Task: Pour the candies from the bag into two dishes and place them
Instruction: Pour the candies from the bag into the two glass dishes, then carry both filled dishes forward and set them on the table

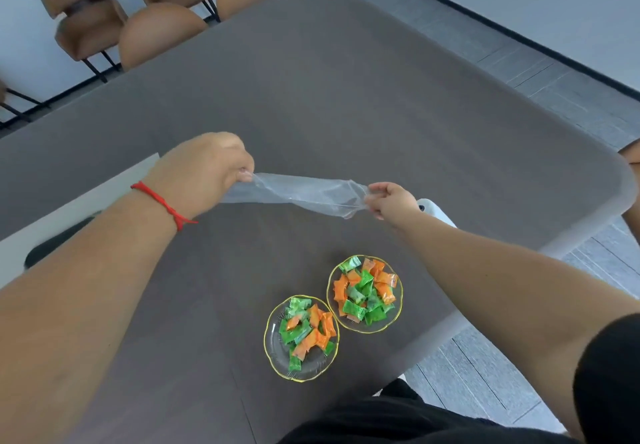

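Observation:
A clear plastic bag [304, 194] is stretched flat above the dark table [346, 97], with no candy visible inside it. My left hand [204, 173], with a red string on its wrist, pinches the bag's left end. My right hand [391, 201] pinches its right end. Nearer to me, two glass dishes with gold rims sit side by side on the table. The left dish [277, 357] and the right dish [398, 305] each hold several green and orange wrapped candies [363, 293].
Brown chairs [159, 34] stand along the table's far left side. A white sheet with a dark object [55, 232] lies under my left forearm. A small white object [433, 211] shows behind my right wrist. The table's right edge drops to grey floor [485, 374].

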Motion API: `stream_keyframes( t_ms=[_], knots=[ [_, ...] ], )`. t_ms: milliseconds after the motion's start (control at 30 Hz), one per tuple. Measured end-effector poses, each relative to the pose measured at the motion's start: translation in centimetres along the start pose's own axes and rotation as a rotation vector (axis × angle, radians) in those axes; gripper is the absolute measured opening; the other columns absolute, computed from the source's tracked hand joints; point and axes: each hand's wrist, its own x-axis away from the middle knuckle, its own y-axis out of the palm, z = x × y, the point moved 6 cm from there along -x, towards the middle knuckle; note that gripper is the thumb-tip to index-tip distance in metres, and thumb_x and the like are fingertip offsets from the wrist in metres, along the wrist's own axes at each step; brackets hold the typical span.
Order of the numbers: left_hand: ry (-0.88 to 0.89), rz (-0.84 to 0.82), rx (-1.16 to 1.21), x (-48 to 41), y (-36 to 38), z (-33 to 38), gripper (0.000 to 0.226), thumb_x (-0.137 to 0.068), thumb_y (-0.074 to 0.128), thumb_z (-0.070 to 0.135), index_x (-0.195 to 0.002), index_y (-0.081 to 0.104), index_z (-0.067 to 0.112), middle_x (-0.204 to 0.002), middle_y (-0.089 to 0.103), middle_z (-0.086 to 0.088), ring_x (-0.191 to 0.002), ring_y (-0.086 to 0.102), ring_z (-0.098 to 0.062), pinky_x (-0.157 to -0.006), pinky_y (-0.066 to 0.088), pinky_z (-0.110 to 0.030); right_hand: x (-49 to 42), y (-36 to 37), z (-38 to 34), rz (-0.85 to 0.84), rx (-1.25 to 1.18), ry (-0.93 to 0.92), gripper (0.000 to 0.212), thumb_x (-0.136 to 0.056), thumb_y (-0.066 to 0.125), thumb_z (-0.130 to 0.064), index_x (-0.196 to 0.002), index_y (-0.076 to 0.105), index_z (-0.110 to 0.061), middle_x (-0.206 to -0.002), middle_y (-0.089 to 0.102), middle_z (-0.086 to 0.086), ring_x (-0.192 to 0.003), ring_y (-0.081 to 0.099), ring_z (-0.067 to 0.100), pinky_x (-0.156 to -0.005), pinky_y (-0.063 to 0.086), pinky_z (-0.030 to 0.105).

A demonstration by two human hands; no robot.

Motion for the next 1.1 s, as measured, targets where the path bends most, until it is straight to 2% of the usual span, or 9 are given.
stream_keyframes(
  t_ms=[100, 333, 433, 500, 567, 700, 833, 967, 1100],
  knots=[
    [-0.168, 0.015, 0.038, 1.9, 4.0, -3.3, 0.012, -0.083, 0.059, 0.008, -0.079, 0.07, 0.01, -0.08, 0.054, -0.012, -0.073, 0.052, -0.032, -0.065, 0.046, -0.041, -1.3, 1.4, 0.5, 0.018, 0.056, -0.008, 0.027, -0.084, 0.052, -0.01, -0.104, 0.062, -0.026, -0.096, 0.067, -0.003, -0.077, 0.059, 0.019, -0.086, 0.054, 0.035],
    [-0.523, -0.231, -0.055, 6.9, 17.4, -7.3, 0.017, -0.087, 0.047, 0.01, -0.084, 0.063, 0.009, -0.075, 0.041, -0.01, -0.067, 0.05, -0.032, -0.06, 0.039, -0.034, -3.5, 3.7, 2.8, 0.038, 0.221, -0.019, 0.03, -0.088, 0.04, -0.011, -0.101, 0.061, -0.027, -0.091, 0.059, -0.001, -0.079, 0.052, 0.023, -0.073, 0.045, 0.031],
    [-0.594, -0.462, 0.0, 9.1, 22.5, -6.9, 0.026, -0.088, 0.039, 0.008, -0.109, 0.056, 0.009, -0.083, 0.044, -0.014, -0.08, 0.055, -0.035, -0.071, 0.046, -0.039, -4.4, 4.8, 3.7, -0.034, 0.446, -0.052, 0.036, -0.09, 0.038, -0.004, -0.114, 0.062, -0.015, -0.098, 0.057, 0.0, -0.086, 0.052, 0.021, -0.075, 0.045, 0.031],
    [-0.671, -0.569, 0.131, 10.8, 25.0, -6.1, 0.046, -0.094, 0.036, 0.012, -0.14, 0.034, 0.015, -0.108, 0.054, -0.024, -0.099, 0.055, -0.039, -0.089, 0.044, -0.04, -4.2, 5.2, 4.2, -0.09, 0.593, -0.083, 0.04, -0.092, 0.038, -0.001, -0.125, 0.058, -0.013, -0.107, 0.057, -0.001, -0.095, 0.056, 0.022, -0.076, 0.042, 0.026],
    [-0.801, -0.567, 0.284, 12.9, 26.6, -5.7, 0.06, -0.095, 0.039, 0.016, -0.148, 0.012, 0.024, -0.122, 0.056, -0.023, -0.11, 0.055, -0.038, -0.095, 0.041, -0.038, -4.2, 5.1, 4.9, -0.112, 0.651, -0.096, 0.044, -0.092, 0.038, -0.001, -0.129, 0.055, -0.018, -0.121, 0.059, 0.0, -0.101, 0.06, 0.024, -0.075, 0.043, 0.026],
    [-1.107, -0.575, 0.465, 17.7, 29.2, -4.6, 0.052, -0.089, 0.053, 0.03, -0.134, 0.036, 0.011, -0.116, 0.06, -0.02, -0.103, 0.06, -0.036, -0.09, 0.049, -0.04, -3.1, 3.7, 6.0, -0.061, 0.896, -0.274, 0.045, -0.091, 0.043, -0.015, -0.134, 0.05, -0.029, -0.147, 0.039, -0.004, -0.112, 0.057, 0.023, -0.086, 0.052, 0.036],
    [-1.304, -0.707, 0.895, 21.3, 31.1, 0.2, 0.038, -0.09, 0.053, 0.036, -0.115, 0.042, 0.009, -0.099, 0.058, -0.012, -0.082, 0.064, -0.023, -0.057, 0.056, -0.032, -1.0, 1.4, 8.9, -0.17, 1.172, -0.305, 0.044, -0.097, 0.036, -0.048, -0.135, 0.045, -0.027, -0.135, 0.049, 0.001, -0.113, 0.057, 0.028, -0.086, 0.049, 0.04],
    [-1.37, -0.547, 1.122, 21.7, 32.7, 3.1, 0.02, -0.093, 0.051, 0.024, -0.106, 0.045, 0.01, -0.096, 0.058, -0.011, -0.073, 0.063, -0.022, -0.06, 0.057, -0.034, 0.4, 0.3, 11.9, -0.282, 1.244, -0.235, 0.04, -0.098, 0.028, -0.048, -0.128, 0.048, -0.028, -0.123, 0.06, 0.0, -0.111, 0.057, 0.028, -0.085, 0.047, 0.039],
    [-1.467, -0.368, 1.081, 21.9, 33.8, 3.6, 0.012, -0.094, 0.044, 0.015, -0.098, 0.051, 0.006, -0.076, 0.055, -0.009, -0.059, 0.056, -0.024, -0.064, 0.059, -0.043, 0.9, 0.6, 12.7, -0.283, 1.193, -0.184, 0.036, -0.101, 0.029, -0.042, -0.124, 0.05, -0.024, -0.109, 0.065, 0.004, -0.101, 0.059, 0.03, -0.083, 0.05, 0.041]
  ],
)
